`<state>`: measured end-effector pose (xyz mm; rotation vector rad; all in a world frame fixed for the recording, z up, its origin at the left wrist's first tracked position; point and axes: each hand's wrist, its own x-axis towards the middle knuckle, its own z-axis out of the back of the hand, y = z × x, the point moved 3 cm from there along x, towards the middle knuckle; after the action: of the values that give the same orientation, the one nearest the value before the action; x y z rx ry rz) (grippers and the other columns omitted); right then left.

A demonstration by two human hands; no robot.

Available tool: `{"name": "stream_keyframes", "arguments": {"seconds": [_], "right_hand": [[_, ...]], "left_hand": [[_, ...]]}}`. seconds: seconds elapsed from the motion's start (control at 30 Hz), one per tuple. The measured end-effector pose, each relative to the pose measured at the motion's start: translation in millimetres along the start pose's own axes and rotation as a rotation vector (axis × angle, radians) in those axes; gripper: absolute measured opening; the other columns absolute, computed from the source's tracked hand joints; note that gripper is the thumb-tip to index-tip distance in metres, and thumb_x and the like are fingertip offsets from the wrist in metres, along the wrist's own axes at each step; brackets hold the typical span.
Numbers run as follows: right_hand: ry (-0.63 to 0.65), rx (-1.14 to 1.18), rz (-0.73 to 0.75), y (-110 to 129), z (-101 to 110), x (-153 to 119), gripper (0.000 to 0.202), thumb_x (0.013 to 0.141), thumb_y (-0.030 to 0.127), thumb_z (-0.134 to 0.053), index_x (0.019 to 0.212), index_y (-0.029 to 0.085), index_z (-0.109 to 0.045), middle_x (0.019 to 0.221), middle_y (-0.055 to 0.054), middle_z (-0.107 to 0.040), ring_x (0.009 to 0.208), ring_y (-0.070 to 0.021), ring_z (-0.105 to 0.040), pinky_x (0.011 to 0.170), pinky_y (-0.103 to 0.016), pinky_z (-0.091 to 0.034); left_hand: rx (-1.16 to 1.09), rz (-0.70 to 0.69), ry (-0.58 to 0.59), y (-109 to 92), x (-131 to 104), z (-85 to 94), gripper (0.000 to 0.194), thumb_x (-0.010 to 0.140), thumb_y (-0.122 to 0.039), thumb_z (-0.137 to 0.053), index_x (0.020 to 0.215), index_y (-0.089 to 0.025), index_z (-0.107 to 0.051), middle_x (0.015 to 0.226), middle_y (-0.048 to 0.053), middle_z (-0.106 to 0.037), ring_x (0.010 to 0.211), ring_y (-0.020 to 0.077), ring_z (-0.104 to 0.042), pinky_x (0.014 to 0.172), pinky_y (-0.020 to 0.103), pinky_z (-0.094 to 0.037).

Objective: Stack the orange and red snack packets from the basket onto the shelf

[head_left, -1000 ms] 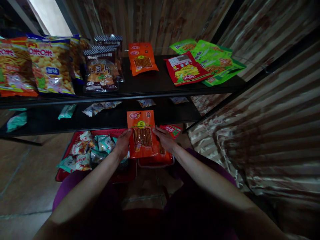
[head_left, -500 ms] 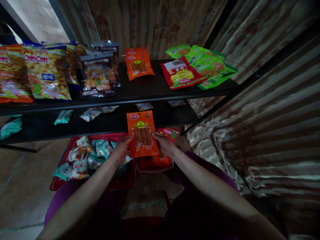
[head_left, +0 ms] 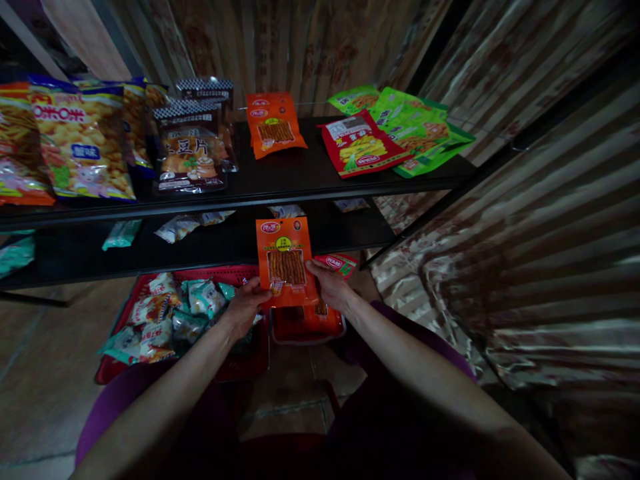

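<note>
An orange snack packet (head_left: pixel 285 257) with a clear window onto brown strips is held upright in front of the shelf. My right hand (head_left: pixel 331 285) grips its right edge, thumb on the front. At its lower left edge, my left hand (head_left: pixel 249 305) is closed with the fingertips on the packet's front. Below the packet is a small red basket (head_left: pixel 300 341) with more orange packets (head_left: pixel 325 321) inside. A red and green packet (head_left: pixel 336 264) sticks out behind my right hand.
A black shelf (head_left: pixel 280 180) carries orange packets (head_left: pixel 274 127), a red packet (head_left: pixel 363 143), green packets (head_left: pixel 415 123), brown bags (head_left: pixel 190 147) and puffed snack bags (head_left: pixel 85 140). Small packets lie on the lower tier (head_left: pixel 235 243). A red basket (head_left: pixel 113 363) of small wrapped snacks stands at left. Patterned curtain hangs right.
My left hand has slid down the packet's left edge to its lower corner, fingers now across the front. The packet has shifted slightly up; my right hand still holds it.
</note>
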<state>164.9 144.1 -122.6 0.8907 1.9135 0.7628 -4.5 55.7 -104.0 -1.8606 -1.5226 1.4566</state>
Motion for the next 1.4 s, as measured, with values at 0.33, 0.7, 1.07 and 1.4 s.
{"name": "stream_keyframes", "arguments": {"seconds": [0.33, 0.7, 1.07, 1.4], "right_hand": [[0.317, -0.027, -0.04, 14, -13, -20, 0.049, 0.059, 0.017, -0.076, 0.106, 0.025, -0.062, 0.096, 0.0, -0.073, 0.088, -0.0193, -0.069, 0.079, -0.032, -0.053], [0.331, -0.027, -0.024, 7, -15, -20, 0.071, 0.055, 0.01, -0.074, 0.121, 0.028, -0.054, 0.098, 0.001, -0.073, 0.085, -0.0181, -0.069, 0.072, -0.029, -0.054], [0.328, -0.082, -0.015, 8, -15, -19, 0.061, 0.059, 0.009, -0.067, 0.116, 0.028, -0.056, 0.087, 0.004, -0.072, 0.076, -0.0138, -0.067, 0.065, -0.024, -0.049], [0.235, -0.026, -0.061, 4, -14, -23, 0.047, 0.059, 0.02, -0.074, 0.104, 0.026, -0.062, 0.086, 0.002, -0.072, 0.077, -0.0159, -0.068, 0.074, -0.029, -0.051]], "left_hand": [[0.001, -0.06, -0.031, -3, 6, 5.4, 0.045, 0.056, -0.013, -0.073, 0.099, -0.017, -0.063, 0.092, 0.004, -0.073, 0.082, 0.018, -0.067, 0.079, 0.031, -0.048], [0.014, -0.082, -0.085, -3, 5, 6.1, 0.04, 0.055, -0.013, -0.07, 0.095, -0.018, -0.065, 0.087, 0.002, -0.073, 0.077, 0.0169, -0.067, 0.079, 0.031, -0.048], [0.021, -0.136, -0.047, -2, 6, 5.2, 0.041, 0.057, -0.018, -0.074, 0.096, -0.016, -0.065, 0.097, 0.007, -0.073, 0.087, 0.0216, -0.067, 0.086, 0.036, -0.047], [0.032, -0.138, -0.056, -4, 1, 3.6, 0.039, 0.057, -0.016, -0.072, 0.096, -0.016, -0.065, 0.095, 0.006, -0.073, 0.087, 0.0213, -0.067, 0.088, 0.036, -0.048]]}}
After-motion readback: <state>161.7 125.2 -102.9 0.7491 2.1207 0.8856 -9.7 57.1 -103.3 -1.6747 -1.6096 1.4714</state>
